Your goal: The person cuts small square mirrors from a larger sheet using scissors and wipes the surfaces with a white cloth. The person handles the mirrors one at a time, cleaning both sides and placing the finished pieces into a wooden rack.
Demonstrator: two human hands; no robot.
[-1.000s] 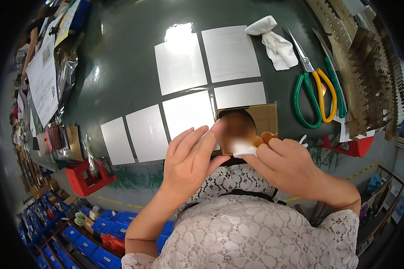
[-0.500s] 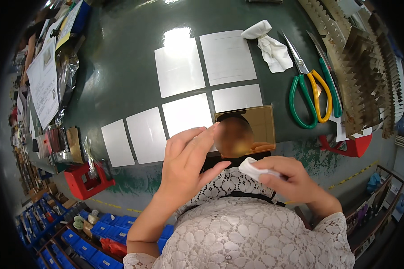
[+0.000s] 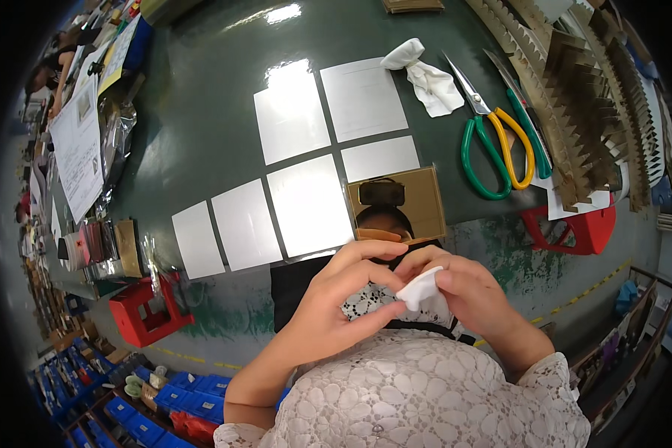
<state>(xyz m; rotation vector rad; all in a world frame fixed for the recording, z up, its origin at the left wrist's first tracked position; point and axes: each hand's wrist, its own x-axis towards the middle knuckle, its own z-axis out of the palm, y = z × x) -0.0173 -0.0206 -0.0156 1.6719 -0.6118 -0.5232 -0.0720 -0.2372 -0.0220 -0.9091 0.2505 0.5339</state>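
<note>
A small white cloth is bunched between my hands in front of my body. My right hand grips it, thumb on top. The curved fingertips and thumb of my left hand pinch its left edge. Just beyond the hands lies a brown-gold mirror-like plate at the table's near edge, showing a reflection. Its upper edge overlaps a white rectangular sheet. More white sheets lie in rows to the left, among them a bright one beside the plate.
Scissors with green and yellow handles lie right on the dark green table, near a knotted white cloth and a green-handled tool. Toothed brown strips stand at the right. Red stools are below the table edge.
My left hand has moved from the plate's left edge toward me and right, meeting the cloth. My right hand has shifted slightly left. The table view has shifted a little.
</note>
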